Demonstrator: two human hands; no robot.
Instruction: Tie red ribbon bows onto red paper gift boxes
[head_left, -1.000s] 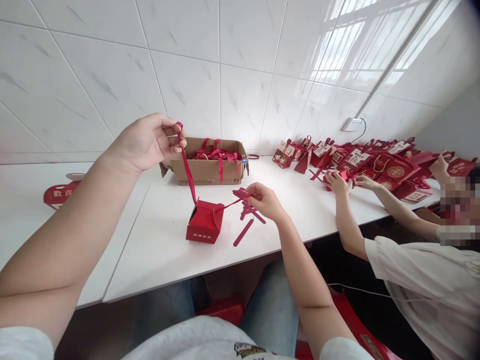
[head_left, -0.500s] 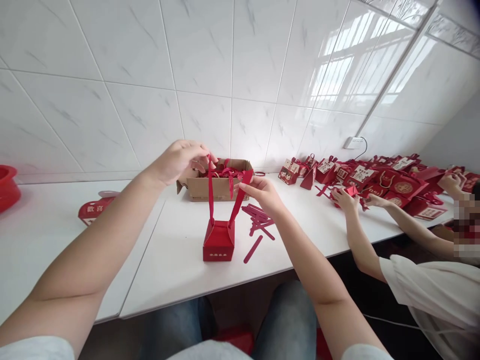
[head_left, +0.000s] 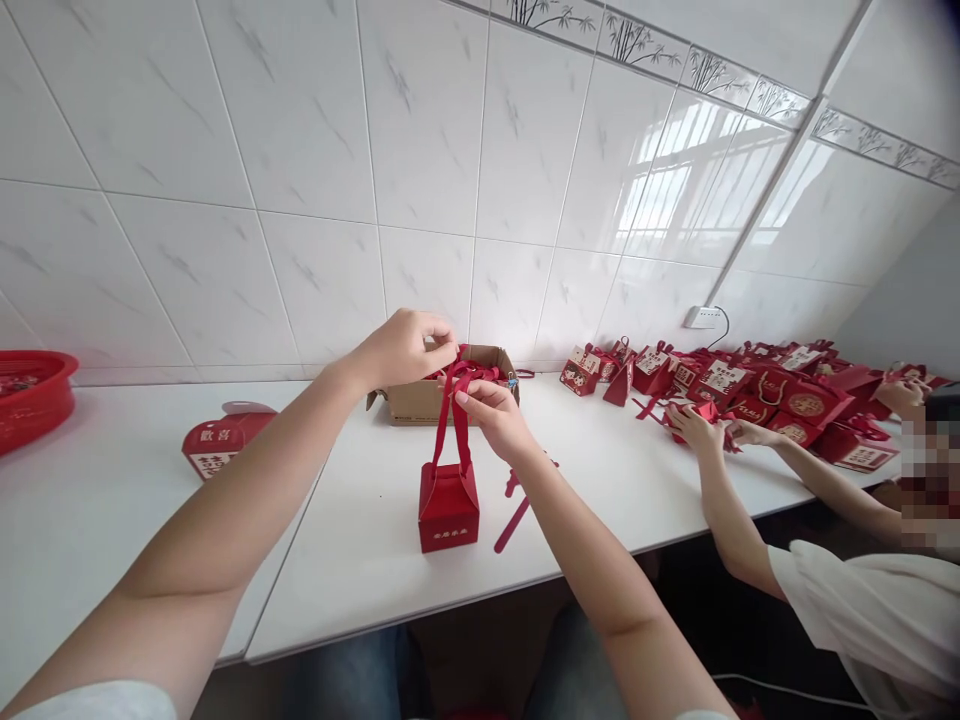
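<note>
There are two grips, the left grip point(head_left: 409, 345) and the right grip point(head_left: 491, 415). Below them stands one red box point(head_left: 448, 512) with two ribbon strands point(head_left: 440, 440); behind them, one cardboard carton point(head_left: 420, 407). Left of the left grip: one lettered box point(head_left: 225, 433), one basin point(head_left: 41, 420). Just below the right grip, one strip point(head_left: 512, 525) lies clear (others, part hidden, defy counting). Farther right: one socket point(head_left: 702, 317), three co-workers' hands point(head_left: 699, 430), uncountably heaped boxes point(head_left: 806, 405).
</note>
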